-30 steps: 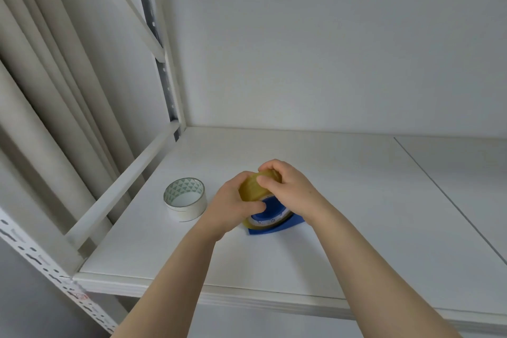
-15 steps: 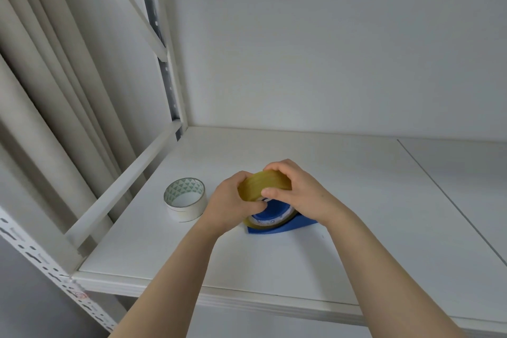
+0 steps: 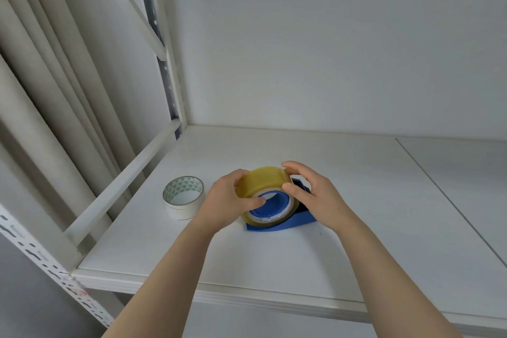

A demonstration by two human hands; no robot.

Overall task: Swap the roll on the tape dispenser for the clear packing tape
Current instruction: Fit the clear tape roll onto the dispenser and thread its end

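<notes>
A yellowish clear packing tape roll [image 3: 260, 181] stands on edge on the blue tape dispenser [image 3: 296, 221], around its blue hub. My left hand [image 3: 227, 200] grips the roll's left side, thumb at the hub. My right hand [image 3: 315, 197] holds the roll's right side with thumb and fingertips and covers part of the dispenser. A white tape roll [image 3: 183, 197] with a green triangle pattern inside its core lies flat on the shelf, just left of my left hand.
All this sits on a white shelf board [image 3: 274, 263] in a metal rack. A side rail [image 3: 123, 181] runs along the left edge, a perforated upright [image 3: 159, 49] stands at the back left, and curtains [image 3: 41, 90] hang beyond.
My right hand has slid off the roll's top to its right side, so more of the yellowish roll and the blue dispenser shows. The white roll has stayed put.
</notes>
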